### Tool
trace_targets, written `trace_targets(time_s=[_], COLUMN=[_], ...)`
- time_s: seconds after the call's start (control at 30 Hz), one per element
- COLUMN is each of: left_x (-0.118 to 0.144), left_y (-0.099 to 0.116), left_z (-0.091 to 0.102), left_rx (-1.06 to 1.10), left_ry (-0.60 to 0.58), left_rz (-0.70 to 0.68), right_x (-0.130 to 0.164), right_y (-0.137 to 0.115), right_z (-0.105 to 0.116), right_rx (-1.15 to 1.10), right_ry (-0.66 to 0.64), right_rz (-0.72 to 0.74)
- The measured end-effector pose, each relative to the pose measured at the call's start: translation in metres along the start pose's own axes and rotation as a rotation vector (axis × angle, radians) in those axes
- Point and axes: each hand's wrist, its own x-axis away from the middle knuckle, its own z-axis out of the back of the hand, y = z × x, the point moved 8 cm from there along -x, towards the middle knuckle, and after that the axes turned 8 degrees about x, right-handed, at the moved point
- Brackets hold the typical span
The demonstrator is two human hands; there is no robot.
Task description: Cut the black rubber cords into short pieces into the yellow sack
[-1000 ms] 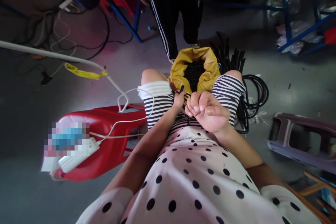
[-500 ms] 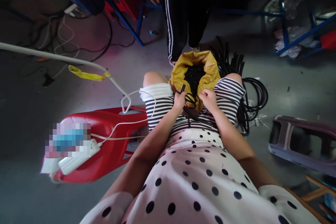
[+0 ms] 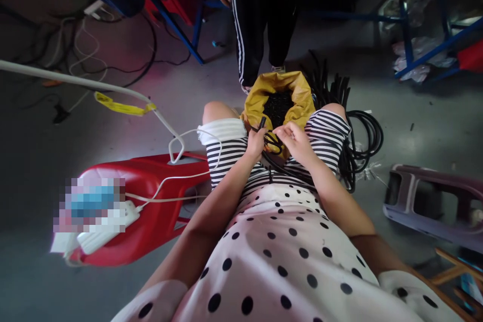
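And the left hand (image 3: 256, 144) is closed around black cable (image 3: 278, 151), loops at the yellow bag's (image 3: 302, 91) near edge! Right hand (image 3: 296, 144) just beside, fingers bent; whether it's pinching anything, I can't tell.

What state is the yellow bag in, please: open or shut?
Open: the bag's mouth is spread wide, showing black pieces inside.

Single head-level view; forward, steeply down; shirt (image 3: 277, 241) close, yellow bag (image 3: 302, 105) farther off
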Motion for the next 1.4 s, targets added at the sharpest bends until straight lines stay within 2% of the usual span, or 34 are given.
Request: trace_targets(time_s=[0.07,0.17,0.27,0.33,0.4,0.47,0.53,0.6,0.7,0.77,0.83,0.93,1.07,1.17,1.23,1.3,1.4], left_x=[0.002,0.005,0.01,0.014,0.017,0.016,0.008,-0.006,-0.03,-0.042,-0.049,-0.053,-0.053,-0.055,-0.058,-0.059,-0.047], left_y=[0.01,0.02,0.02,0.016,0.017,0.027,0.043,0.059,0.075,0.081,0.081,0.075,0.061,0.049,0.044,0.045,0.055], left_z=[-0.002,-0.007,-0.014,-0.02,-0.025,-0.027,-0.024,-0.018,-0.009,-0.007,-0.01,-0.015,-0.016,-0.012,-0.009,-0.003,0.021], left_rx=[-0.006,-0.067,-0.062,0.007,0.116,0.232,0.322,0.382,0.428,0.436,0.441,0.431,0.419,0.425,0.393,0.31,0.173], left_ry=[0.007,-0.019,-0.082,-0.142,-0.201,-0.219,-0.171,-0.079,0.096,0.188,0.244,0.286,0.327,0.366,0.339,0.252,0.09], left_rz=[-0.004,-0.051,-0.055,0.019,0.124,0.197,0.213,0.195,0.099,0.019,-0.036,-0.065,-0.047,-0.037,-0.016,0.023,0.07], right_x=[-0.002,-0.003,-0.005,-0.008,-0.011,-0.009,-0.001,0.013,0.034,0.039,0.036,0.029,0.028,0.031,0.031,0.03,0.029], right_y=[0.024,0.051,0.063,0.067,0.069,0.07,0.067,0.061,0.053,0.048,0.047,0.055,0.07,0.072,0.067,0.062,0.061], right_z=[-0.001,-0.002,-0.004,-0.005,-0.003,0.003,0.009,0.01,0.006,0.004,0.003,0.001,0.0,0.001,0.002,0.002,0.008], right_rx=[0.298,0.465,0.506,0.489,0.383,0.206,0.031,-0.072,0.02,0.152,0.225,0.206,0.165,0.173,0.181,0.174,0.136], right_ry=[-0.03,-0.051,-0.053,-0.058,-0.038,-0.008,-0.016,-0.084,-0.213,-0.219,-0.161,-0.081,-0.066,-0.062,-0.053,-0.047,-0.007], right_rz=[0.006,-0.019,-0.035,-0.047,-0.084,-0.125,-0.174,-0.236,-0.307,-0.286,-0.247,-0.236,-0.272,-0.286,-0.27,-0.254,-0.26])
